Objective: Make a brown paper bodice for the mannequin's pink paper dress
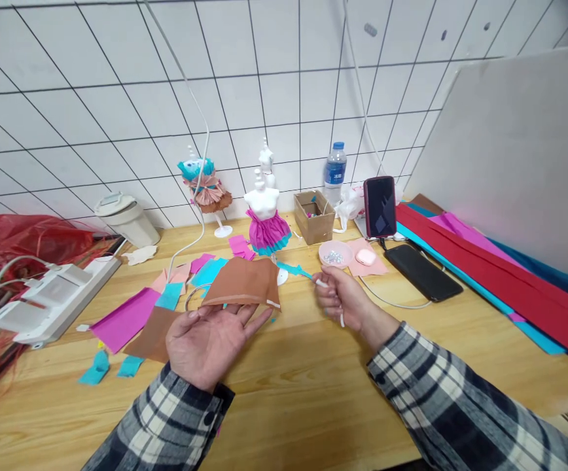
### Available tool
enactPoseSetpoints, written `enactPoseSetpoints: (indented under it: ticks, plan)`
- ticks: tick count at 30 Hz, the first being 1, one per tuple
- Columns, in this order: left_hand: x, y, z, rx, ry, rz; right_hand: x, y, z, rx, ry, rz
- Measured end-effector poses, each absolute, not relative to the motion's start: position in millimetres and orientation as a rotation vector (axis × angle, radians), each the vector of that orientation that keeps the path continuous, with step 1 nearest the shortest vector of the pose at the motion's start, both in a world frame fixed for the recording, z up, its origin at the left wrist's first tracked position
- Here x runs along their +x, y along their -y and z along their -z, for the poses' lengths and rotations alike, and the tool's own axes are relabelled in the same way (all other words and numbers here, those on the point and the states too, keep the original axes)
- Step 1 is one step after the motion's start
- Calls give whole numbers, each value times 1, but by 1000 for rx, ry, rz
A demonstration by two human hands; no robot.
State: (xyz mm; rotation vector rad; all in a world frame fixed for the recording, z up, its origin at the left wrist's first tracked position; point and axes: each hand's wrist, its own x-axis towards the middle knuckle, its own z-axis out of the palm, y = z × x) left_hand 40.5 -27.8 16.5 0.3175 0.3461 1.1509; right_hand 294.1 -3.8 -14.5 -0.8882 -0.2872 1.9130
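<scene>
My left hand (210, 343) is palm up, fingers stretched out beneath the lower edge of a piece of brown crepe paper (245, 281), which it holds up. A narrow pale strip runs along that edge, with a white bit at its right corner. My right hand (340, 297) is closed around a thin white strip (321, 283), one end of which sticks out below the fingers. Just beyond my hands stands a small white dress form (263, 199) wearing a magenta skirt (269, 232) with a turquoise hem. A turquoise scrap (294, 269) lies between the hands.
Crepe paper pieces (124, 318) and a power strip (63, 297) lie left. Behind are a dressed form (204, 180), cardboard box (314, 226) and water bottle (336, 170). Right are a pink bead dish (336, 247), upright phone (380, 206), black power bank (424, 271) and long paper rolls (500, 281).
</scene>
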Motion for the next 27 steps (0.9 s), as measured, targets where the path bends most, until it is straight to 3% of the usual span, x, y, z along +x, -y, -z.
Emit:
enactPoseSetpoints:
  ticks: [5,12,18,27]
  plan:
    - [40,30,-12,260,-365,-1134,276,19,6,-1079,689,-2200]
    - [42,27,-3,259,-373,-1067,254,29,8,-1063,866,-2074]
    - [39,25,1,274,-381,-1031,259,26,9,-1035,671,-2016]
    - [42,20,7,226,-694,-976,270,20,13,-992,668,-1806]
